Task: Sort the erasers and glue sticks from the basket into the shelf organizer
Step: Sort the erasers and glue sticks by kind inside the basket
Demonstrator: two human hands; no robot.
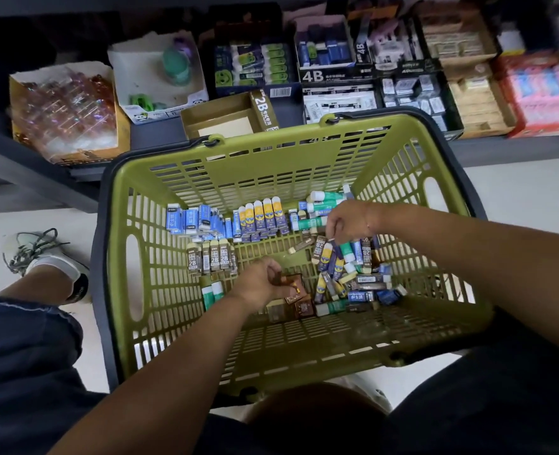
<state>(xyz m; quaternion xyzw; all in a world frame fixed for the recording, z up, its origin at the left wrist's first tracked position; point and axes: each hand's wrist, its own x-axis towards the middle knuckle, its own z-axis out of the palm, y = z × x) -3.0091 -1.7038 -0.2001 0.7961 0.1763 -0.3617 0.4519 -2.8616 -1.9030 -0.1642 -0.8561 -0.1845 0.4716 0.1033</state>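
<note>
Fingers (273,274) of the left hand (260,284) curl round brown packets (292,287) on the basket (173,339) floor; right hand (347,221) droops, wrist bent, over the basket's loose pile (353,274), grip unclear.

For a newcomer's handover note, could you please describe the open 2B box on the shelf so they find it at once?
Find the big green basket; the dark shelf runs behind its far rim. Just behind that rim sits the 2B box, an open olive-brown carton. Its neighbours are white or black; it alone carries a large white 2B on its right wall.
</note>
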